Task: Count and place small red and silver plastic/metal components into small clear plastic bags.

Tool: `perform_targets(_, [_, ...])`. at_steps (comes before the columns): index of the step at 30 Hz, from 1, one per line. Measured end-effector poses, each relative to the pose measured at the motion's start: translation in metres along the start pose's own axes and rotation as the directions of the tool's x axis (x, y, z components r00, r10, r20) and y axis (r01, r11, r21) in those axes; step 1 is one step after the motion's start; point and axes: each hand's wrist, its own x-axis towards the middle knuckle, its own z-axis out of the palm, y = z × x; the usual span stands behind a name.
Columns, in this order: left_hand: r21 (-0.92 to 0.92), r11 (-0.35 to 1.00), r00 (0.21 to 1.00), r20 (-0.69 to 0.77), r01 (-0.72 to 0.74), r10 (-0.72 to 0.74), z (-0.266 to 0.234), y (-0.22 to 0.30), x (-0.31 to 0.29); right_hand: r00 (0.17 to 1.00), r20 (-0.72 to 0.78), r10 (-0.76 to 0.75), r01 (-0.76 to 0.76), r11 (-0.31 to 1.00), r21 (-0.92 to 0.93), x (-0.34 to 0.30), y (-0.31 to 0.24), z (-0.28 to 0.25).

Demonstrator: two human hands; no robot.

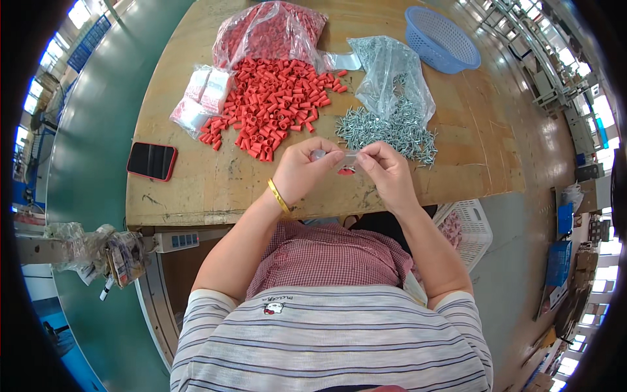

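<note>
My left hand (pixel 304 166) and my right hand (pixel 388 173) meet over the near part of the table. Fingertips of both pinch the top edge of a small clear plastic bag (pixel 351 157). A patch of red shows just below that edge; whether it is print or something inside I cannot tell. Beyond my left hand spreads a heap of short red plastic tubes (pixel 271 104). Past my right hand lies a pile of silvery screws (pixel 385 130), partly under a large clear bag (pixel 392 72).
A big clear sack of red tubes (pixel 268 32) sits at the far side. Packs of small bags (pixel 202 98) lie left of the heap, with a phone (pixel 151 161) nearer the left edge. At the far right stands a blue plastic basket (pixel 441 39). A white crate (pixel 473 228) is below the table.
</note>
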Motion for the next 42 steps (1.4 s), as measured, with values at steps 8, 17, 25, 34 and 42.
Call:
perform_targets(8, [-0.193, 0.972, 0.991, 0.023, 0.135, -0.133, 0.017, -0.003, -0.015, 0.995, -0.089, 0.038, -0.041, 0.999, -0.026, -0.018, 0.011, 0.002])
perform_targets(17, [-0.115, 0.99, 0.987, 0.13, -0.078, 0.093, 0.033, -0.023, -0.002, 0.989, -0.145, -0.006, 0.004, 1.0, -0.014, -0.035, 0.017, 0.002])
perform_targets(25, [-0.527, 0.766, 0.917, 0.34, 0.368, -0.207, 0.03, -0.031, 0.016, 0.964, -0.265, 0.025, -0.124, 0.924, -0.362, -0.104, -0.013, -0.08])
perform_targets(34, [-0.905, 0.255, 0.938, 0.305, 0.34, -0.166, 0.021, -0.039, 0.026, 0.937, -0.336, -0.098, -0.249, 0.488, -0.837, -0.139, -0.017, -0.102])
perform_targets(42, [-0.918, 0.315, 0.966, 0.197, 0.242, -0.168, 0.033, -0.048, 0.015, 0.988, -0.073, -0.136, 0.078, 0.846, -0.527, -0.031, 0.01, 0.037])
